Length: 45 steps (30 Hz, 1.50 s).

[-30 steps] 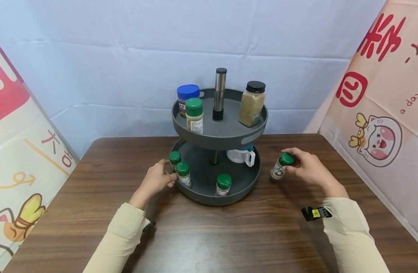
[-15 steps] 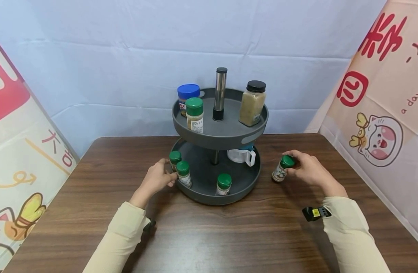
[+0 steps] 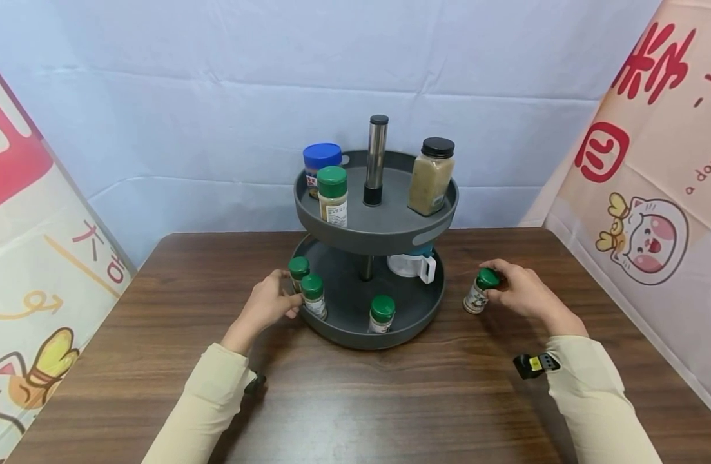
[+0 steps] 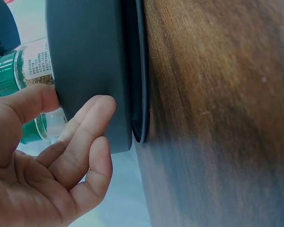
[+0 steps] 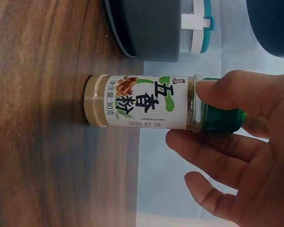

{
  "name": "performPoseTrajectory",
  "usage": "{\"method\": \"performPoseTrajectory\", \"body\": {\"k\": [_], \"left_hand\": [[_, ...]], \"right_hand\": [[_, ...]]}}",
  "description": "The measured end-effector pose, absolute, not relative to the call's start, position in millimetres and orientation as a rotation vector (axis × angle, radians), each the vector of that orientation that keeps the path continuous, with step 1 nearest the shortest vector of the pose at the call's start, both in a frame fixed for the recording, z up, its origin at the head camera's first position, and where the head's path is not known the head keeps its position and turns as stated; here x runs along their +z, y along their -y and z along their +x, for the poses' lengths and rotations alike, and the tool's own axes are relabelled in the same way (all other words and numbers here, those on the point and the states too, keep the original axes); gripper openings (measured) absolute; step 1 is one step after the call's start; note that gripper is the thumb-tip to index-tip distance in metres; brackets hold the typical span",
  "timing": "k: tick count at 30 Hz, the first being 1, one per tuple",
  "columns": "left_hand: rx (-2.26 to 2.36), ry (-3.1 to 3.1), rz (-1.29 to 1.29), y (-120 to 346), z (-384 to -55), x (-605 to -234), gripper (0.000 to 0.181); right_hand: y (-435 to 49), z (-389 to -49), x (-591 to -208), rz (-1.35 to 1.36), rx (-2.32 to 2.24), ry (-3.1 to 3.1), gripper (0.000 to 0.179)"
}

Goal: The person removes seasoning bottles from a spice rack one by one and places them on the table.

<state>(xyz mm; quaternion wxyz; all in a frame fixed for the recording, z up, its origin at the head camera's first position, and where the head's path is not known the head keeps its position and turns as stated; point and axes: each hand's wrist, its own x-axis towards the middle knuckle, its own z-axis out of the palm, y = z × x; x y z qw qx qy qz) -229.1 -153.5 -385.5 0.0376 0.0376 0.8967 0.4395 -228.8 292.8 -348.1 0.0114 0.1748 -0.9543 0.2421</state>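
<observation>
In the head view, a two-tier turntable organizer [image 3: 374, 339] stands on the wooden table. My right hand [image 3: 522, 293] is right of it, pinching a small green-capped spice jar [image 5: 146, 101] near its top between thumb and fingers. The jar's base is at or very close to the tabletop. My left hand [image 3: 266, 304] touches the lower tray's left rim, its thumb at the edge and fingers loosely bent along the outer wall [image 4: 92, 71]. Beside it, inside that tray, stand two green-capped jars [image 3: 313, 296]. Another green-capped jar [image 3: 381, 314] stands at the tray's front.
On the upper tray [image 3: 372, 240] are a blue-lidded jar [image 3: 321, 169], a green-lidded jar [image 3: 332, 196] and a square black-lidded jar [image 3: 432, 177]. A metal post [image 3: 376, 154] rises through it. A white-handled container [image 3: 410, 265] sits on the lower tray, partly hidden. Cloth hangs behind the table.
My right hand has lowered the spice jar slightly toward the tabletop, and the jar is more upright. The left hand stays at the lower tray's rim.
</observation>
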Motion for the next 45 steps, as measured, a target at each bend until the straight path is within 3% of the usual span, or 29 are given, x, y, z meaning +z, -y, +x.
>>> {"method": "performPoseTrajectory", "body": {"k": [22, 45], "left_hand": [[1.357, -2.744, 0.113, 154, -230, -384, 0.062], [1.363, -2.736, 0.107, 155, -230, -385, 0.062]], "right_hand": [[-288, -225, -339, 0.58, 0.686, 2.984, 0.06], [-276, -219, -320, 0.664, 0.563, 2.959, 0.05]]}}
